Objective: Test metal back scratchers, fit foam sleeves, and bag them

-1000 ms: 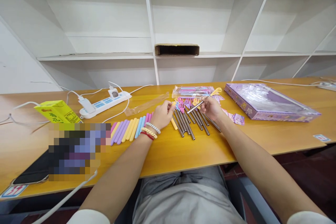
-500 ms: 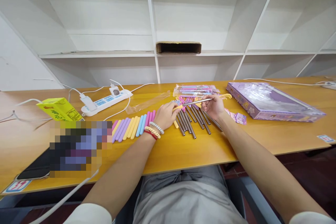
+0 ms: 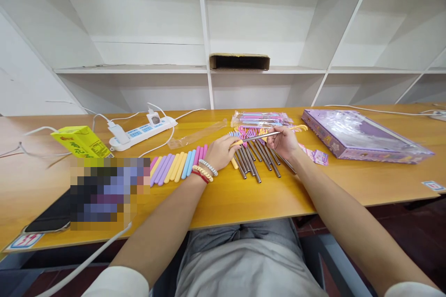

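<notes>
Frame centre: the fingers of the left hand (image 3: 220, 152) pinch a yellow handle (image 3: 237, 143); those of the right hand (image 3: 284, 143) pinch a metal rod (image 3: 259, 137), its end at the handle. Similar rods (image 3: 257, 174) lie below on the table (image 3: 237, 204).

A pixelated block (image 3: 109, 195) at near left hides part of a dark flat device (image 3: 47, 213). The left grip (image 3: 220, 154) covers part of a yellow handle (image 3: 237, 143); the right grip (image 3: 285, 143) conceals part of a metal rod (image 3: 259, 137). Print on the purple box (image 3: 376, 154) at right is too small to read. The top edge crops the white shelving (image 3: 258, 14); the bottom edge, both sleeves (image 3: 116, 283).
</notes>
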Demonstrator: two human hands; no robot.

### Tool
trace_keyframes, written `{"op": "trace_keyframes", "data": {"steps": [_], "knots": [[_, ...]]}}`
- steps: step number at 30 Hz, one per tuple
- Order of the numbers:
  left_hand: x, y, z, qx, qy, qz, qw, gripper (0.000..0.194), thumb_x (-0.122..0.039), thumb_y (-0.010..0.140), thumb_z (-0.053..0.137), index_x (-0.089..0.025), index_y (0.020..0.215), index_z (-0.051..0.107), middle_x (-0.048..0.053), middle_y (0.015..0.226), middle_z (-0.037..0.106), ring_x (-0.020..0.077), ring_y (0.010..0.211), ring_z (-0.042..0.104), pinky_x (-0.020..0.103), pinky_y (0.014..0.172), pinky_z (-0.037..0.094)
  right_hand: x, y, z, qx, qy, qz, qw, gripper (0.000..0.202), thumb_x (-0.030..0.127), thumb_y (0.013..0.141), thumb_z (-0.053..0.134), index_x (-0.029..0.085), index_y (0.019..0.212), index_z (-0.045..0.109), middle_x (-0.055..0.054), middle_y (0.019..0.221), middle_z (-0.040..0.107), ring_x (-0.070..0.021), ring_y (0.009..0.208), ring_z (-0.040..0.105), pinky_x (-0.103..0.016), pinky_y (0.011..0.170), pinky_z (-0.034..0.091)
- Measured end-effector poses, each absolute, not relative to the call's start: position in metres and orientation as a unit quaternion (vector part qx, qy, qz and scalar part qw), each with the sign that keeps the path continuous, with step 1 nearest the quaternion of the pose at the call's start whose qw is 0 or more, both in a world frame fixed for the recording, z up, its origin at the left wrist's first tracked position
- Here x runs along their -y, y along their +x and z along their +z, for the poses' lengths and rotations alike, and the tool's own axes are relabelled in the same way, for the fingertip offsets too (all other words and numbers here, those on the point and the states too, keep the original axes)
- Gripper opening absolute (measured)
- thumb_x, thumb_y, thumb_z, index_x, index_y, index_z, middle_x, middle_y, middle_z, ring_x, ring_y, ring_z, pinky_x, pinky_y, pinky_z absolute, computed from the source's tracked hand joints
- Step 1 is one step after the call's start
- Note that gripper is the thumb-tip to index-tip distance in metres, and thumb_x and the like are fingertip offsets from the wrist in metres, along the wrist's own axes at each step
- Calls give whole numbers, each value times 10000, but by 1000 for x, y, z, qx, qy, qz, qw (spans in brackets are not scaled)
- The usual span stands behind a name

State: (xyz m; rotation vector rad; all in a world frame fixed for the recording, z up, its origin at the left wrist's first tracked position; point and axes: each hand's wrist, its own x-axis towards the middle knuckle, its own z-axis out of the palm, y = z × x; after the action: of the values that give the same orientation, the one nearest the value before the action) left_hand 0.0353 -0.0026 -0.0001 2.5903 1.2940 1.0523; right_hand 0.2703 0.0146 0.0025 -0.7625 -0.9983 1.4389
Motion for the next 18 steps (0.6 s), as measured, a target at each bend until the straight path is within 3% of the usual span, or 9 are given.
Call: {"op": "trace_keyframes", "data": {"steps": [18], "knots": [[6,35,2,-390,857,332,56,328,-417,866,448,-223,1021,663,43,979,667,171,910,594,289,823,444,-10,267,0,480,-297,628,536,120,320,672,470,203,666,495,-5,455,553,-139,374,477,-243,391,367]]}}
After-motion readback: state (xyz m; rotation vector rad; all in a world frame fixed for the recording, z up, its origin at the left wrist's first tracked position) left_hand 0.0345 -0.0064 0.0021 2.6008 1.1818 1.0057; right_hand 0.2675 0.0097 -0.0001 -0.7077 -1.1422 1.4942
